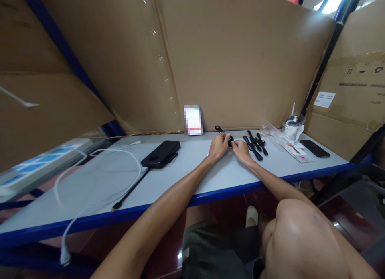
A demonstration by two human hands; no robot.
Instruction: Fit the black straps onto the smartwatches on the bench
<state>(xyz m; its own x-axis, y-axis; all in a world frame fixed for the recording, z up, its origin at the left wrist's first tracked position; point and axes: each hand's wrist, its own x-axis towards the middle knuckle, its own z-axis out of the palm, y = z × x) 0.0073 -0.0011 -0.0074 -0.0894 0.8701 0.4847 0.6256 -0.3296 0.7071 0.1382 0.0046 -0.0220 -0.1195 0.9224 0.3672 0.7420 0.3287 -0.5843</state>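
Both my hands meet over the shelf, fingers closed around a glossy black, long part with a rounded end [219,129]. My left hand [219,145] grips it from the left, and its free end sticks out up and to the left. On the other side, my right hand [241,151] pinches its near end; a dark round bit shows between the fingertips. Just right of that hand lie several similar black blade-shaped parts [253,147] with rounded ends. The part's exact kind is too small to tell, and my fingers hide its middle.
A black power bank [161,154] with a cable and a looped white cable [136,178] lie left. A blurred upright card [193,120] leans on the cardboard wall [228,62]. Right are plastic bags [278,137], a white cup [291,129] and a black phone [315,148]. A blue edge [228,195] borders the shelf.
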